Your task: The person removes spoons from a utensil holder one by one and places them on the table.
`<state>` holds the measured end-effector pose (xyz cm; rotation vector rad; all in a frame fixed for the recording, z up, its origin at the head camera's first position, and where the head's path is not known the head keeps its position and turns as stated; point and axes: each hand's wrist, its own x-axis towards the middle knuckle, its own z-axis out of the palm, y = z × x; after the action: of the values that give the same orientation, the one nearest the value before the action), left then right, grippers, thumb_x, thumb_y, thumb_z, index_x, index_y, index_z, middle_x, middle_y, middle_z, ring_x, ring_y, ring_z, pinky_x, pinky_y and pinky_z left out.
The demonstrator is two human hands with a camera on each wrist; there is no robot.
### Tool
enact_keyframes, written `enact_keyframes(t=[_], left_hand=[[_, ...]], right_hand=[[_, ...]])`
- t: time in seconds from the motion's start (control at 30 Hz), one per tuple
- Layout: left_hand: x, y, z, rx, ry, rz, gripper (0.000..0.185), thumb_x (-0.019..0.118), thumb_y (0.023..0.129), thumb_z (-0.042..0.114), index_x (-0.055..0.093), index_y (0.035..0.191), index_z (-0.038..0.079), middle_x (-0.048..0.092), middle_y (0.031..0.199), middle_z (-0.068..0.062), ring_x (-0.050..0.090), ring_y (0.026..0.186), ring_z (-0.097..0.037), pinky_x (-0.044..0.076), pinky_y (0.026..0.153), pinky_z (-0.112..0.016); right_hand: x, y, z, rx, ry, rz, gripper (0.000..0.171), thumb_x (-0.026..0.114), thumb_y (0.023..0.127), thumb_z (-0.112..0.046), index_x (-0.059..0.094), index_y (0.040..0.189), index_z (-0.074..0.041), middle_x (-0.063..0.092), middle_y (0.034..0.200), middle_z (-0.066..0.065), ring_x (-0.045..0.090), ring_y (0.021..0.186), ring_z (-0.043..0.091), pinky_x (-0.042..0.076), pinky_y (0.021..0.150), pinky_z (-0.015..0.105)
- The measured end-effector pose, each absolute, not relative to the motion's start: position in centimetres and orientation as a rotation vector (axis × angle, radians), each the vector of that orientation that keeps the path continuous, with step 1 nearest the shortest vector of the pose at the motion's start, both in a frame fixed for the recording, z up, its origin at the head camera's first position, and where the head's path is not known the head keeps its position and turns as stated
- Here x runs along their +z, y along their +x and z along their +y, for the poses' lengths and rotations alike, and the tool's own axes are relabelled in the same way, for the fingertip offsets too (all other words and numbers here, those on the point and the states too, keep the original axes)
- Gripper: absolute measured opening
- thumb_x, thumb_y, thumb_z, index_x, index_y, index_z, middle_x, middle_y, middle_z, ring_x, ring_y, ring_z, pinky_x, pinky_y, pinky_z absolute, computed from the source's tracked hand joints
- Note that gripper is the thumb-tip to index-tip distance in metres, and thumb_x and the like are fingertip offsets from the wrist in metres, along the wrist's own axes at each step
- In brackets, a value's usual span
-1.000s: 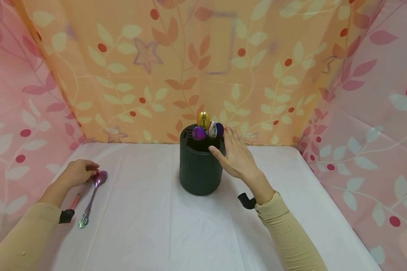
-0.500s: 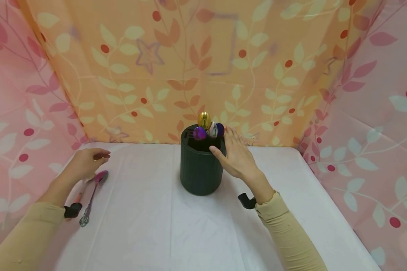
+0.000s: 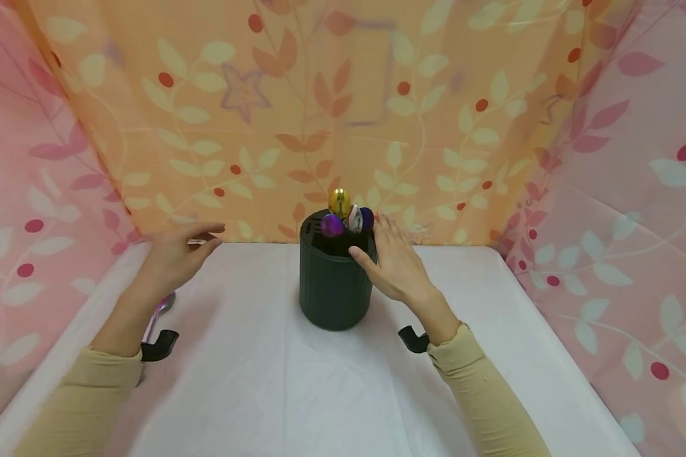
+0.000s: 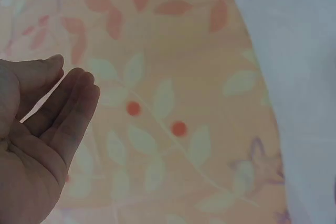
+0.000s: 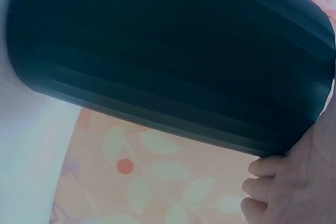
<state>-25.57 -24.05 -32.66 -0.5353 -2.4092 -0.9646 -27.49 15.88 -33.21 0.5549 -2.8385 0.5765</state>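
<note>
A dark green ribbed utensil holder (image 3: 336,292) stands upright on the white table. Out of its top stick several spoon heads: a gold spoon (image 3: 340,202), a purple spoon (image 3: 332,225), a silver one and a dark blue one. My right hand (image 3: 397,263) rests against the holder's right side at the rim, fingers extended and thumb at the front edge. Raised over the left of the table, my left hand (image 3: 174,257) holds nothing; its fingers and thumb point right. Below it a purple metallic spoon (image 3: 164,304) lies on the cloth, partly hidden by the left forearm.
White cloth covers the table (image 3: 251,381). An orange leaf-patterned curtain (image 3: 234,127) hangs directly behind it, with pink patterned cloth (image 3: 634,222) along the right side and the left. Black camera mounts (image 3: 160,346) sit at both wrists.
My left hand has lifted off the spoons on the left and moved up and to the right, its fingers straightening. The right hand and the holder have stayed in place.
</note>
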Motion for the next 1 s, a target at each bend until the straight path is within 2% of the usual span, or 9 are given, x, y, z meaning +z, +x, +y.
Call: enact_keyframes(t=[0.17,0.3,0.4,0.43,0.5,0.67,0.73,1.0], left_hand=[[-31.1,-24.8,-21.1,-1.05,-0.529,-2.367,0.032,0.075,0.095,0.002,0.073,0.127,0.003,0.074,0.121,-0.014,0.07,0.101,-0.026,0.045,0.085,-0.001],[-30.7,-24.9,-18.9,-1.074,-0.534,-2.297,0.03,0.075,0.094,-0.001,0.075,0.123,0.002,0.075,0.12,-0.013,0.072,0.099,-0.027,0.06,0.086,-0.027],[-30.8,-25.1,-17.4,-1.102,-0.543,-2.257,0.029,0.075,0.093,-0.002,0.075,0.122,0.0,0.074,0.12,-0.014,0.072,0.099,-0.029,0.06,0.086,-0.047],[-30.8,-25.1,-17.0,-1.126,-0.539,-2.253,0.029,0.075,0.094,-0.002,0.075,0.123,0.0,0.074,0.121,-0.014,0.072,0.1,-0.029,0.06,0.087,-0.048],[-30.7,-25.2,-16.0,-1.175,-0.542,-2.225,0.029,0.076,0.093,-0.002,0.075,0.123,0.001,0.074,0.12,-0.014,0.072,0.1,-0.03,0.062,0.087,-0.037],[-30.5,-25.5,-13.7,-1.295,-0.541,-2.144,0.03,0.078,0.092,0.001,0.076,0.122,0.003,0.076,0.117,-0.01,0.074,0.098,-0.025,0.061,0.086,-0.029],[-30.4,-25.6,-12.9,-1.332,-0.541,-2.119,0.03,0.078,0.092,0.003,0.076,0.122,0.003,0.077,0.116,-0.009,0.074,0.097,-0.024,0.062,0.087,-0.039],[-30.3,-25.9,-10.1,-1.429,-0.533,-2.1,0.028,0.078,0.093,0.005,0.076,0.12,0.001,0.075,0.121,-0.012,0.074,0.097,-0.028,0.062,0.089,-0.045]], right_hand=[[-33.1,-27.5,15.8,0.582,0.558,-2.843,0.101,0.023,0.1,-0.079,0.012,0.166,-0.003,0.003,0.175,0.009,-0.002,0.161,0.025,0.005,0.13,0.05],[-33.2,-27.5,15.8,0.579,0.548,-2.849,0.102,0.022,0.1,-0.08,0.01,0.166,-0.004,0.002,0.175,0.008,-0.003,0.161,0.024,0.007,0.13,0.05],[-33.3,-27.5,15.9,0.575,0.545,-2.845,0.102,0.022,0.1,-0.08,0.011,0.166,-0.003,0.003,0.175,0.009,-0.002,0.161,0.024,0.009,0.129,0.052],[-33.3,-27.5,15.9,0.574,0.545,-2.843,0.102,0.022,0.1,-0.08,0.012,0.166,-0.003,0.004,0.175,0.009,-0.002,0.161,0.025,0.009,0.129,0.052],[-33.3,-27.5,15.8,0.575,0.546,-2.841,0.102,0.022,0.1,-0.08,0.014,0.166,-0.002,0.005,0.175,0.01,-0.001,0.161,0.025,0.01,0.129,0.053],[-33.2,-27.5,15.8,0.585,0.54,-2.845,0.102,0.022,0.1,-0.08,0.014,0.166,-0.003,0.004,0.175,0.009,-0.001,0.161,0.025,0.009,0.129,0.052],[-33.2,-27.5,15.8,0.588,0.54,-2.845,0.102,0.022,0.099,-0.08,0.013,0.166,-0.004,0.003,0.175,0.008,-0.001,0.161,0.025,0.009,0.129,0.052],[-33.3,-27.5,15.8,0.589,0.537,-2.843,0.103,0.021,0.099,-0.081,0.012,0.166,-0.003,0.003,0.175,0.009,0.0,0.161,0.025,0.008,0.129,0.051]])
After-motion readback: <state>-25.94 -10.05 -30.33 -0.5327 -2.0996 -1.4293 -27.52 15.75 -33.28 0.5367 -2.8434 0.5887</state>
